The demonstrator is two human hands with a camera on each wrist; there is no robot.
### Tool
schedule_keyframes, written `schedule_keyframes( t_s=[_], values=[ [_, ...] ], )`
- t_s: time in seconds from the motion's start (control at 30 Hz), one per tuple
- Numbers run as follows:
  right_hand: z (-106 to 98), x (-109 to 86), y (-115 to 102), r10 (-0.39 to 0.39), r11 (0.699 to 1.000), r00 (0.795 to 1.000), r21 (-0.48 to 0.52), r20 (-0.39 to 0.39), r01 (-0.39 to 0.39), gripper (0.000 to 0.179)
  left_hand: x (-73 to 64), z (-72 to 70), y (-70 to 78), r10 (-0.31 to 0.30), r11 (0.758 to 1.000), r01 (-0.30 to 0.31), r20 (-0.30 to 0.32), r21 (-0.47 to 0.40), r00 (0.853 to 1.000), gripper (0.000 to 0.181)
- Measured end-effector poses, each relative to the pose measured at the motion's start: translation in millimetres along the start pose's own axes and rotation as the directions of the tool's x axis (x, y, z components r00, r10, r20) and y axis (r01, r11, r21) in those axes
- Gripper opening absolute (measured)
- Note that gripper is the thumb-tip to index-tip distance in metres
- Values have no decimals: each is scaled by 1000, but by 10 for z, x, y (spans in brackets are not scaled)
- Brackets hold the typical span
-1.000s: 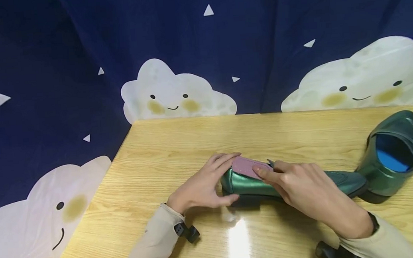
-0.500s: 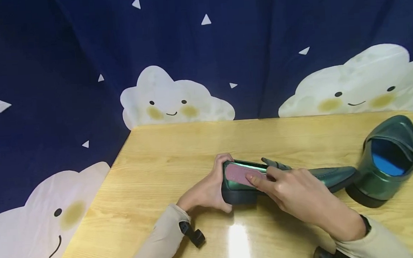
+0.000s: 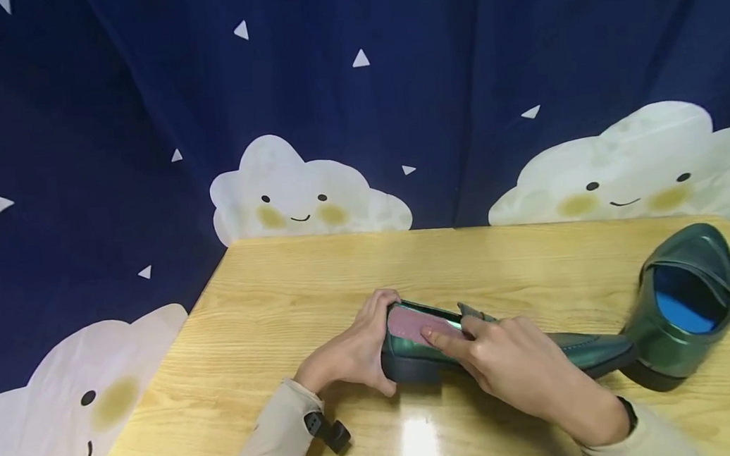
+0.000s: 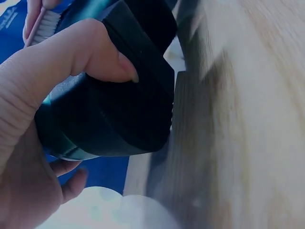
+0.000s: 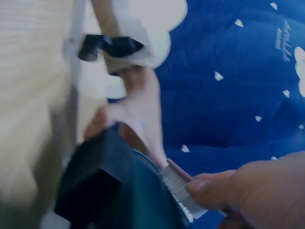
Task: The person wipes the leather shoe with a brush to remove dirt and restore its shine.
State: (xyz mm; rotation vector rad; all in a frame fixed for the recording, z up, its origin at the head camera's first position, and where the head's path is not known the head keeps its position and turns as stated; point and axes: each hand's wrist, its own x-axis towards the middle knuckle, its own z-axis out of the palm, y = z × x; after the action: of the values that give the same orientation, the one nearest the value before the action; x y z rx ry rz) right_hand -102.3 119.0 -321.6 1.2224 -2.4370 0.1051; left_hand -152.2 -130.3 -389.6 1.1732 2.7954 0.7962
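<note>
One shoe (image 3: 421, 351) lies between my hands, metallic green and smooth, with a dark, blocky heel, a pointed toe and a strap (image 3: 472, 311) standing up at its opening. My left hand (image 3: 351, 349) curls firmly round the heel end, thumb against the dark heel, fingers around the far side. My right hand (image 3: 527, 365) pinches the brush (image 3: 410, 324), an oblong with a flat pink back and short white bristles (image 5: 178, 188), which lie against the shoe's green side. To the right stands the other shoe (image 3: 666, 348), of the same sheen, its insole (image 3: 682, 308) bright blue; I cannot tell whether the toe touches it. The table (image 3: 318, 281) is pale, grained wood with a glossy glare near me. Behind hangs a navy curtain (image 3: 329, 82) printed with white triangles and smiling clouds (image 3: 298, 183).
</note>
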Motion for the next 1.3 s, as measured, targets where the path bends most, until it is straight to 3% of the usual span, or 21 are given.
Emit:
schedule_keyframes(
  t_s=[0.27,0.4,0.53,0.77,0.93,1.1,1.2,1.3],
  values=[
    [71,-5,-63,-59,998,998,31,20,58,44,18,-70,55,-71,981,71,-3,181,997,121],
    [57,36,55,-1,1000,1000,-10,-22,1,45,36,-82,42,-74,971,72,-3,230,997,123],
    [72,58,117,16,1000,998,-9,-53,-17,48,31,-94,14,-66,972,62,7,226,998,120],
    [158,-5,-62,-112,992,994,66,10,111,48,15,-79,-2,-64,986,56,44,159,997,119],
    [141,24,35,-44,999,998,8,-48,45,47,37,-79,15,-65,979,56,44,194,997,116],
    [123,37,194,32,999,996,-13,-89,-34,48,51,-78,48,-18,965,12,20,260,1000,107],
    [135,24,208,22,1000,995,6,-98,-21,45,41,-76,61,-14,961,8,21,276,1000,106],
    [149,-6,170,-12,1000,995,17,-100,14,29,24,-72,68,-31,961,22,30,275,999,108]
  ],
)
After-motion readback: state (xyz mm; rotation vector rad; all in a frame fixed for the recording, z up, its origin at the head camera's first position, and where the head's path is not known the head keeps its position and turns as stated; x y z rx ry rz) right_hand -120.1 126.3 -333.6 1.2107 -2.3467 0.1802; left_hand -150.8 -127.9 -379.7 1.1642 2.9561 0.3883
